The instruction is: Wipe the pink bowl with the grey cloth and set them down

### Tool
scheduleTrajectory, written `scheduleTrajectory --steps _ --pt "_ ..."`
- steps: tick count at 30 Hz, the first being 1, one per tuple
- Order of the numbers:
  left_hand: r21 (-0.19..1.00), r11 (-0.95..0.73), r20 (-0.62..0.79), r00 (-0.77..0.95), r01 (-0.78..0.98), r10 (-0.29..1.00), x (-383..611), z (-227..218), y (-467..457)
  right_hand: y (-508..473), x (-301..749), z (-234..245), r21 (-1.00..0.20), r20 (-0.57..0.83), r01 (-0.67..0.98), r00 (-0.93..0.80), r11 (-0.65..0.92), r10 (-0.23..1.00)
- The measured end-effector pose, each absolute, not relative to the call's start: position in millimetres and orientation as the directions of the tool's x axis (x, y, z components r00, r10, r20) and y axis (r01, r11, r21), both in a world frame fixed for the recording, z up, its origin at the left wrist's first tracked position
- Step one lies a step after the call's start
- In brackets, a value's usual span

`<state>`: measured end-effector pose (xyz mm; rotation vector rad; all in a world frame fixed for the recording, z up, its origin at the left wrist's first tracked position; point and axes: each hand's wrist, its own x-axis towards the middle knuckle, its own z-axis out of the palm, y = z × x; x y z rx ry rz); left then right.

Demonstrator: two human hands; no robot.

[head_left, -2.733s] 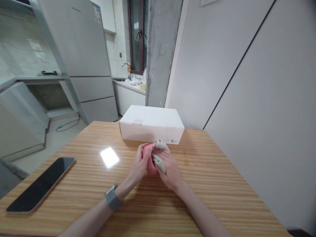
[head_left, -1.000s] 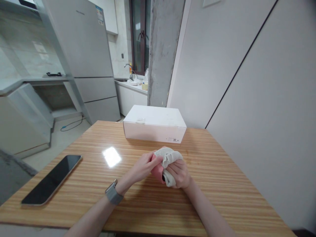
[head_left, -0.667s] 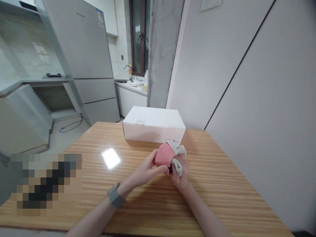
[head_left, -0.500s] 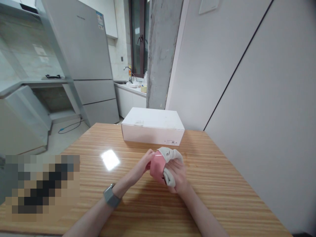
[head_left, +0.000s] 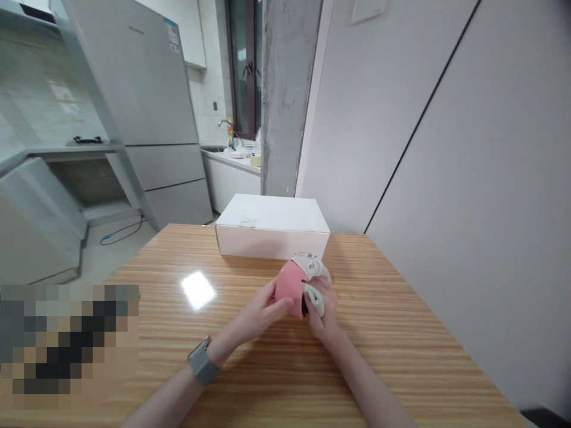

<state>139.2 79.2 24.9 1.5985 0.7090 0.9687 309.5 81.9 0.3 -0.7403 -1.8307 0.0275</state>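
A pink, rounded, shell-like object [head_left: 289, 288] is held above the wooden table, with a dark part showing at its right edge. I cannot make out its exact kind. My left hand [head_left: 261, 312] grips it from the left, thumb across its near face and the other fingers partly hidden behind. On its right side, my right hand [head_left: 329, 309] is closed on a light grey cloth [head_left: 316, 299] bunched against that edge. Part of the cloth drapes over the object's top, and some right fingers are covered by it.
Just beyond my hands, a white closed box [head_left: 273, 242] lies on the wooden table [head_left: 379, 351]. A white wall [head_left: 468, 178] runs along the right. Behind are a grey refrigerator [head_left: 151, 89], a concrete pillar [head_left: 285, 95] and a sink counter. A blurred patch covers the lower left.
The pink object has turned and risen slightly, exposing the dark part at its right edge. My left thumb has come onto its near face. My right hand and the cloth have shifted with it.
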Motion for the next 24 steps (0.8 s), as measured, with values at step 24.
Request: scheduleTrajectory --steps 24 --pt "0.968 -0.123 0.227 0.560 -0.217 0.797 139 24 76 78 303 -9 -0.642 0.760 0.344 0.168 0.685 0.628"
